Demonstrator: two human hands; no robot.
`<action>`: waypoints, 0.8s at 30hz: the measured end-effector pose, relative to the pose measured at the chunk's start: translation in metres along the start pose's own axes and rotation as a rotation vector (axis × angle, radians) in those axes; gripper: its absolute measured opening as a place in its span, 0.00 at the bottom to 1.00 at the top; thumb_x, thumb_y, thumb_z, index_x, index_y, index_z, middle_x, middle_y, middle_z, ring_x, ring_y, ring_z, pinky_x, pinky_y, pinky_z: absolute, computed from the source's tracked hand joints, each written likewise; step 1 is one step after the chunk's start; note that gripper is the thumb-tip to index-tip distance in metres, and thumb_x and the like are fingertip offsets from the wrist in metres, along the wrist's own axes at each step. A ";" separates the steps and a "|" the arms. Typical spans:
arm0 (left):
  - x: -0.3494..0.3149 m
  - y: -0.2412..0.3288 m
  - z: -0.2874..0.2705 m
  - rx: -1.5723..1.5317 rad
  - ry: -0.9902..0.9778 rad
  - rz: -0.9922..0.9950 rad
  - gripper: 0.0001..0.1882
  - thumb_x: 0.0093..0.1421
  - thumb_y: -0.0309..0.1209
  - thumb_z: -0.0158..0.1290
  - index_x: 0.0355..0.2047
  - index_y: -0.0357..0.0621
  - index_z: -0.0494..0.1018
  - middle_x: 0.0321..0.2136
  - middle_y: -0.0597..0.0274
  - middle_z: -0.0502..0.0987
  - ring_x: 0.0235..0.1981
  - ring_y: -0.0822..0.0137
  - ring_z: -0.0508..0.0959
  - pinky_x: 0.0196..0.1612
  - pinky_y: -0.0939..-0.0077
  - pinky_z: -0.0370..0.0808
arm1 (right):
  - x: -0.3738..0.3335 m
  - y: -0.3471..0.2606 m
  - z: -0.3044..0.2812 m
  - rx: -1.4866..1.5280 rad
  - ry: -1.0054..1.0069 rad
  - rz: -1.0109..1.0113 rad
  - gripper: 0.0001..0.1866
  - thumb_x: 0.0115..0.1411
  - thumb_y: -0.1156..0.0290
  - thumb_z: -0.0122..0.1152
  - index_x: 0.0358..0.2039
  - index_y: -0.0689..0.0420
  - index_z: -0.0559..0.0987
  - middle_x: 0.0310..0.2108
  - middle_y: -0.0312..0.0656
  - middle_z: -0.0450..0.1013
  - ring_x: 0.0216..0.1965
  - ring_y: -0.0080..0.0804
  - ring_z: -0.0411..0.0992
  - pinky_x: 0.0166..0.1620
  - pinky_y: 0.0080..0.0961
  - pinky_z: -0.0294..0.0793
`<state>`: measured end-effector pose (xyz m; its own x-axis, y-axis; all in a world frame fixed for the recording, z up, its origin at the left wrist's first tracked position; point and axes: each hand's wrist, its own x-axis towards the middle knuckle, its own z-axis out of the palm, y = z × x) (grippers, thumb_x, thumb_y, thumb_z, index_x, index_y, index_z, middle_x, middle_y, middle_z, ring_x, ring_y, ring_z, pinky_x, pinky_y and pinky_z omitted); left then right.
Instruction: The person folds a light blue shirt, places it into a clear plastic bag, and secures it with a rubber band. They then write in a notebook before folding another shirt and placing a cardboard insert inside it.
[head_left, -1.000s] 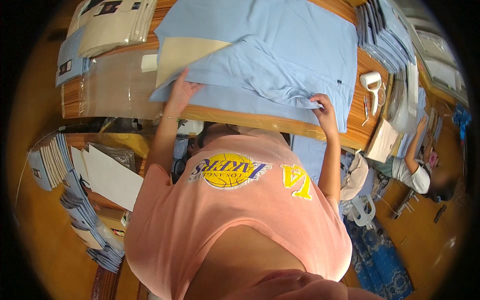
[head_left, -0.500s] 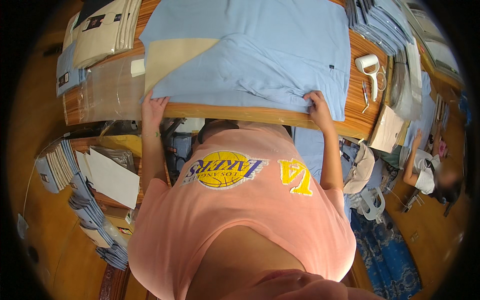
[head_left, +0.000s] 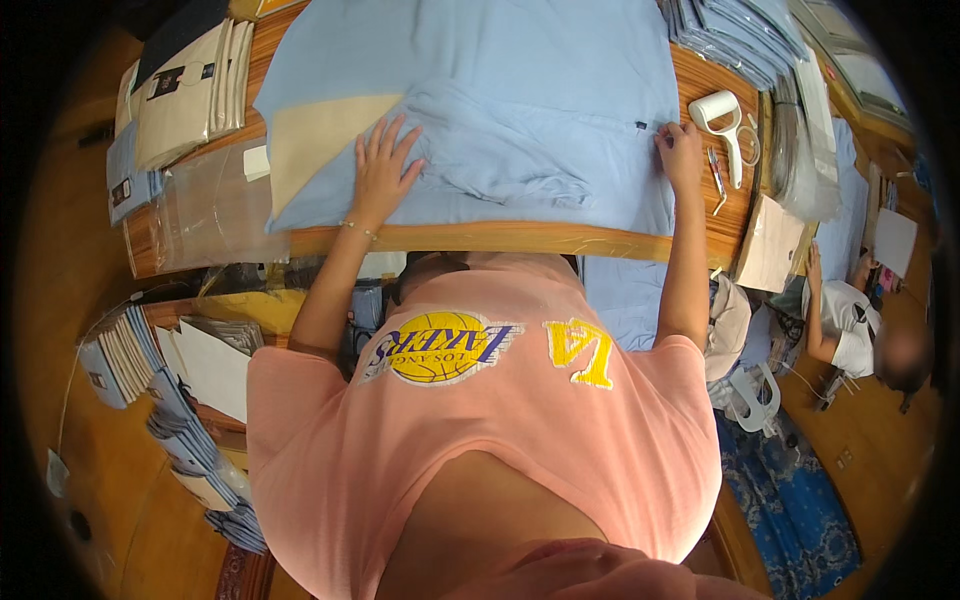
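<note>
A light blue garment lies spread over the wooden table, with loose wrinkles across its middle and near part. A beige patch shows at its left side; whether it is lining or something beneath, I cannot tell. My left hand rests flat on the fabric beside this patch, fingers spread. At the right edge, my right hand has its fingers closed on the garment's edge, just right of a small dark label.
To the right lie a white lint roller, a slim metal tool and bagged blue garments. Folded beige garments and a clear plastic bag are on the left. Another person sits far right.
My left hand has left the near left corner and now lies on the fabric. My right hand has moved from the near edge to the garment's right edge.
</note>
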<state>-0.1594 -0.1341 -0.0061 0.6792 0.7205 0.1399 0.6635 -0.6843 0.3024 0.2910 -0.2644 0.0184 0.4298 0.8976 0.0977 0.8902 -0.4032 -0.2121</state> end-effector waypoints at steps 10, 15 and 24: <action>0.005 0.001 -0.002 -0.090 0.061 0.001 0.22 0.55 0.37 0.51 0.51 0.49 0.67 0.58 0.59 0.59 0.59 0.53 0.55 0.59 0.49 0.49 | 0.004 0.019 0.004 0.019 0.003 0.049 0.09 0.49 0.66 0.63 0.31 0.53 0.79 0.35 0.45 0.69 0.38 0.44 0.66 0.41 0.37 0.67; 0.046 0.037 -0.027 -0.290 0.165 0.080 0.16 0.53 0.33 0.53 0.44 0.46 0.72 0.52 0.59 0.65 0.54 0.54 0.62 0.57 0.57 0.56 | 0.001 0.000 -0.009 0.080 0.116 -0.024 0.11 0.48 0.68 0.64 0.34 0.53 0.79 0.34 0.45 0.70 0.39 0.44 0.67 0.43 0.36 0.66; 0.243 -0.104 -0.002 -0.116 0.774 -0.068 0.18 0.55 0.34 0.52 0.47 0.44 0.69 0.51 0.52 0.66 0.51 0.52 0.66 0.52 0.61 0.62 | 0.167 -0.050 0.016 0.274 0.102 -0.427 0.14 0.54 0.78 0.49 0.41 0.58 0.76 0.44 0.49 0.71 0.45 0.48 0.69 0.46 0.35 0.69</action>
<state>-0.0643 0.1126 -0.0013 0.1986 0.6632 0.7216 0.6301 -0.6503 0.4243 0.3160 -0.0921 0.0296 0.0610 0.9446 0.3226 0.9230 0.0697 -0.3785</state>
